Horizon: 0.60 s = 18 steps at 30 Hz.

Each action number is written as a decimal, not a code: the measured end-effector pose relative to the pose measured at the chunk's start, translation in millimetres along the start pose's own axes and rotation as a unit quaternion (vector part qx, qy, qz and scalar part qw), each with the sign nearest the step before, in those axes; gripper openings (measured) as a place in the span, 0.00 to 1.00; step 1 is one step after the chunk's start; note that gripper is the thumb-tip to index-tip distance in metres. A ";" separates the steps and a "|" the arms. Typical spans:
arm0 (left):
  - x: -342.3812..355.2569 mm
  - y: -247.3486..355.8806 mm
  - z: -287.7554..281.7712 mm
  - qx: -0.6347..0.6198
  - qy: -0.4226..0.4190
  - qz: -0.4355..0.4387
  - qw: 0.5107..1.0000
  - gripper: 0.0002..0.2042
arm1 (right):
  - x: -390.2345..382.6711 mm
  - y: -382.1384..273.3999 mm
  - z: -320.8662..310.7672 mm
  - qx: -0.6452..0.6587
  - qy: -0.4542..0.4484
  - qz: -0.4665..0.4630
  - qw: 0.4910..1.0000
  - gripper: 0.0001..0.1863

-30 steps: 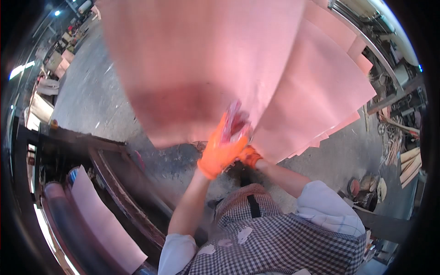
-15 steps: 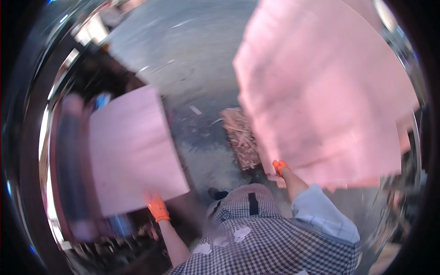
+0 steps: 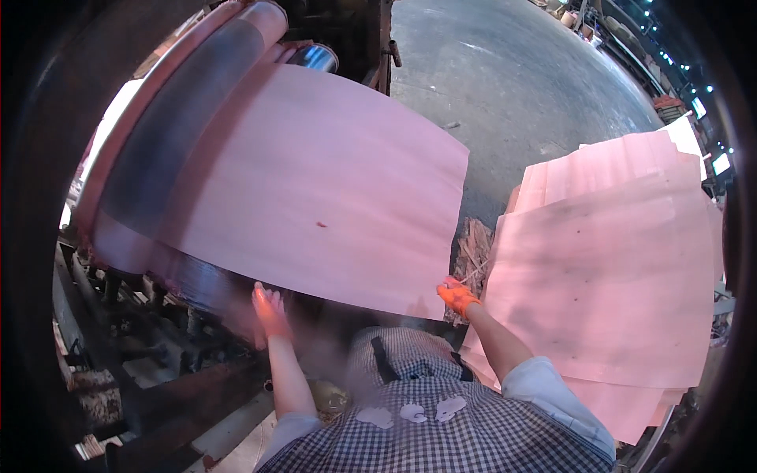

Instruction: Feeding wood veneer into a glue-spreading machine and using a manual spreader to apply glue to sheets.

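A broad pink sheet of what looks like wood veneer (image 3: 331, 181) stretches from a large roller (image 3: 177, 118) at the left toward the middle. My left hand (image 3: 270, 315), in an orange glove and slightly blurred, is at the sheet's near edge with its fingers extended and apart; whether it touches the edge is unclear. By the sheet's near right corner, my right hand (image 3: 457, 296), also in an orange glove, has its fingers curled together. A thin pale strip shows beside those fingers, but I cannot make out whether they grip it.
A stack of pink sheets (image 3: 599, 276) lies to my right, edges uneven. Between it and the rolled-out sheet is a heap of wood scraps (image 3: 473, 244). Dark machine framework (image 3: 181, 347) fills the lower left. Grey concrete floor (image 3: 473, 71) extends beyond.
My view has turned left, bringing the roller and its sheet nearer the middle. The sheet reaches farther from the roller. My right hand has left the right-hand sheets and come beside this one.
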<state>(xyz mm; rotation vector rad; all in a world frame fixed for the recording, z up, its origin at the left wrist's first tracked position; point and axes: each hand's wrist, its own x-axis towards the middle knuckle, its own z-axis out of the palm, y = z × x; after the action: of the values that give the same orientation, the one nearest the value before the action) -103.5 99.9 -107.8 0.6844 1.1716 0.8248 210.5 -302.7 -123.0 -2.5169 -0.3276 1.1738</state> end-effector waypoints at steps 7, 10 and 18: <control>33.5 -12.4 39.2 -0.125 -0.150 -0.125 0.973 0.30 | -2.7 -5.5 12.8 -0.039 -0.078 -0.078 0.993 0.43; 17.2 -27.4 49.6 -0.079 -0.160 -0.224 0.958 0.25 | -11.1 3.1 20.9 0.043 -0.043 -0.033 0.998 0.48; -108.8 -45.5 280.0 0.239 -0.409 -0.153 0.867 0.13 | -23.1 13.7 21.6 0.046 0.131 -0.105 0.985 0.57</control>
<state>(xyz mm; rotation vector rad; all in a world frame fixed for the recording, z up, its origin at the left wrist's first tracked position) 157.1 -27.7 -17.6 1.0808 0.6536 -0.0798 180.1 -318.7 -125.5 -2.4468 -0.4460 0.7500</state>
